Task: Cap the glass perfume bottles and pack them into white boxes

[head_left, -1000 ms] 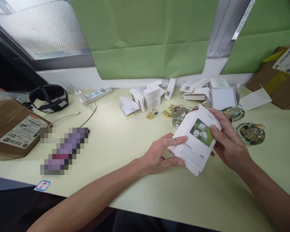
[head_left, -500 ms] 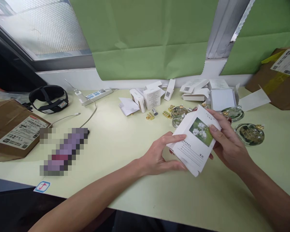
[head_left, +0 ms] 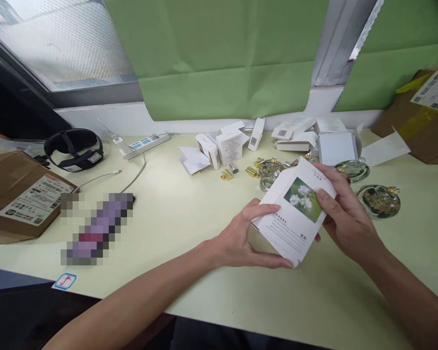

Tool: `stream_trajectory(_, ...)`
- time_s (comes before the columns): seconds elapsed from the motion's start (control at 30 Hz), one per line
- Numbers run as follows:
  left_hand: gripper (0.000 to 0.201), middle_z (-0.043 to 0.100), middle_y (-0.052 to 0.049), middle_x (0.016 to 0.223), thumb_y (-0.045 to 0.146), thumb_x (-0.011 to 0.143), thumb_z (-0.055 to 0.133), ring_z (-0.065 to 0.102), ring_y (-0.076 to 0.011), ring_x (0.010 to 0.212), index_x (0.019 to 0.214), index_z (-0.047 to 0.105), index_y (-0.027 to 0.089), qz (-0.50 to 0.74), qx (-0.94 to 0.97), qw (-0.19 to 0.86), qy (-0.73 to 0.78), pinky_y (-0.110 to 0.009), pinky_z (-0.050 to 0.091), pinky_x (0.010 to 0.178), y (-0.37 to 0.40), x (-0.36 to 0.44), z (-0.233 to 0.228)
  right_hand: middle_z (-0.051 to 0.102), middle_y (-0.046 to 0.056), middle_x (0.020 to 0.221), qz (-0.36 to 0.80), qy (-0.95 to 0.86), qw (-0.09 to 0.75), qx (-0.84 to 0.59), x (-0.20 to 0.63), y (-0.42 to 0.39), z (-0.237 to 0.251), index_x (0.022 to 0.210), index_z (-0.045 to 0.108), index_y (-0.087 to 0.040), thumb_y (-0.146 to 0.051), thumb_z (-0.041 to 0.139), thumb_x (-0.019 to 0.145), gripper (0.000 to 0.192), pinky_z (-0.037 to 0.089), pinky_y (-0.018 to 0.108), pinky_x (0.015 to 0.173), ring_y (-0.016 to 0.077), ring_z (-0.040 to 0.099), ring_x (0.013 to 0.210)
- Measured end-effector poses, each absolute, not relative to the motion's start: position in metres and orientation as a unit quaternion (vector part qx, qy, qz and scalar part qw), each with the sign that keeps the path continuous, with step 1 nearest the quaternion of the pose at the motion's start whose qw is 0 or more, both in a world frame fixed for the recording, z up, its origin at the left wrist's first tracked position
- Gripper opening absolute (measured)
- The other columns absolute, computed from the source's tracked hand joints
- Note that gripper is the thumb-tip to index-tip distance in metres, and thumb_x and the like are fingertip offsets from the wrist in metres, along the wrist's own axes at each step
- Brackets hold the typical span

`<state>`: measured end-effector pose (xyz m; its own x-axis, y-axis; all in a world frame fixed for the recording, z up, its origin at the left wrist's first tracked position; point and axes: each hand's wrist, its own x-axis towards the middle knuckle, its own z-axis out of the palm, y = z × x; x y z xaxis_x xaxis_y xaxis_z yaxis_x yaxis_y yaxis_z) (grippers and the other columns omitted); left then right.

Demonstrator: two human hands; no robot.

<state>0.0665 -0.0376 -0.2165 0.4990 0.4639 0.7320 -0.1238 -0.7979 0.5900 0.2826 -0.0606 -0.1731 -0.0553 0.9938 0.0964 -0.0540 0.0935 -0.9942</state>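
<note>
You are gripping the white carton [head_left: 295, 218] with both hands above the tabletop's [head_left: 190, 228] near edge: left hand [head_left: 241, 238] pinching its lower end, right hand [head_left: 345, 218] clamping the top. Be keeping the grip light so the panels aren't creasing.

Pale green table [head_left: 190, 228] bearing small white boxes [head_left: 229, 145], glass bottles [head_left: 381, 201].

Two bare forearms, no sleeves, rings or watch

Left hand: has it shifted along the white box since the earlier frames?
Yes. The left hand slid its lower fingers toward the near bottom corner of the white box; the glass bottle behind stays put.
</note>
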Motion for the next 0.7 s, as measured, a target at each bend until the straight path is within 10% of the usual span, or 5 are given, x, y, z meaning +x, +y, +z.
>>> stream_trajectory(0.7, 0.090, 0.055, -0.008, 0.122, 0.030, 0.079, 0.076, 0.059, -0.0164, 0.094, 0.150, 0.020, 0.033, 0.476, 0.810, 0.310, 0.143, -0.029, 0.056, 0.074, -0.0438, 0.0641, -0.2165, 0.050, 0.000, 0.089, 0.456, -0.526, 0.565, -0.443, 0.2822, -0.0608, -0.1761, 0.135, 0.049, -0.048, -0.042, 0.062, 0.090, 0.047, 0.052, 0.029, 0.034, 0.0172, 0.056, 0.060)
